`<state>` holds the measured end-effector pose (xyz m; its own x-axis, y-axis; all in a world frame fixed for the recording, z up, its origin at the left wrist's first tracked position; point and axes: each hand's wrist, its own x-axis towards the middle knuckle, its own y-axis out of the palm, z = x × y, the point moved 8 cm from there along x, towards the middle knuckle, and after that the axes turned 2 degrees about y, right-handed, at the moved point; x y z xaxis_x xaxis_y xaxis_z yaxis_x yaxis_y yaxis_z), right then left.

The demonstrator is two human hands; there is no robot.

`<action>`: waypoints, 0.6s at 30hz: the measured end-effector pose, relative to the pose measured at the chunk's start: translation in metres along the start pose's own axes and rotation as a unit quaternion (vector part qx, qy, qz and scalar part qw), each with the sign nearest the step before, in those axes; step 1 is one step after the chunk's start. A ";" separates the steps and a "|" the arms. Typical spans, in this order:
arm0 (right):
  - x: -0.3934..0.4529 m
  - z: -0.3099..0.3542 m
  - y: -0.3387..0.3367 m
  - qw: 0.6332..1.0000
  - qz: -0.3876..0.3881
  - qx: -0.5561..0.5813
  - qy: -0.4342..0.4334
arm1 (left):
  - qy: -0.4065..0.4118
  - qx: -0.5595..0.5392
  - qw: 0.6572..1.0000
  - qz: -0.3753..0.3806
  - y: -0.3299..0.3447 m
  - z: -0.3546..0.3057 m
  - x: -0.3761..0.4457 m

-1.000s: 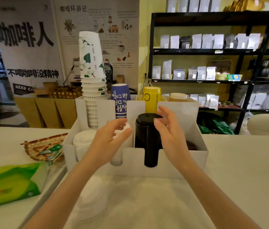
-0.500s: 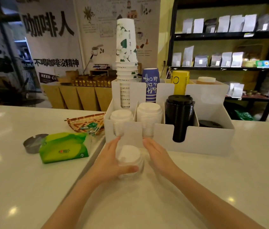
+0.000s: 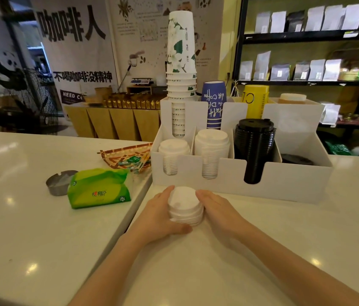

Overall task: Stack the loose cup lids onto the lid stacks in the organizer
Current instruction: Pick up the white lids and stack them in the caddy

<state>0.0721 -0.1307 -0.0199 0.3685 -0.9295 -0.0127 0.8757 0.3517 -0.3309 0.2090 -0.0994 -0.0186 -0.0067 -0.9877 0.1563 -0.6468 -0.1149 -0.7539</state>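
Observation:
A short pile of loose white cup lids (image 3: 184,205) sits on the white counter just in front of the white organizer (image 3: 284,184). My left hand (image 3: 159,215) wraps the pile's left side with the thumb under its front. My right hand (image 3: 216,206) presses flat against its right side. In the organizer's front row stand two white lid stacks, a lower one (image 3: 173,151) at the left and a taller one (image 3: 211,146) beside it, then a black lid stack (image 3: 254,142). One black lid (image 3: 296,159) lies low in the rightmost compartment.
Paper cup stacks fill the organizer's back row: a tall white-and-green one (image 3: 181,62), a blue one (image 3: 215,104), a yellow one (image 3: 255,104). Left of the hands lie a green tissue pack (image 3: 99,188), a metal ashtray (image 3: 60,181) and a woven tray (image 3: 127,156). A seam splits the counter.
My hands have left the organizer's stacks and come down onto the pile of loose white lids on the counter, closing on it from both sides. The view has pulled back and turned left.

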 end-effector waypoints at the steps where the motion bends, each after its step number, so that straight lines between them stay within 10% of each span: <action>1: 0.001 -0.001 0.000 0.999 -0.003 0.033 0.012 | 0.002 -0.002 1.000 -0.003 -0.002 -0.001 0.000; 18: 0.007 0.043 -0.028 0.997 -0.026 0.006 -0.067 | 0.030 -0.068 0.992 -0.103 -0.044 -0.025 0.002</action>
<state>0.0639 -0.1424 0.0295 0.3594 -0.9241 0.1302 0.8983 0.3047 -0.3165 0.2188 -0.0936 0.0311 0.0938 -0.9360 0.3393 -0.7358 -0.2947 -0.6097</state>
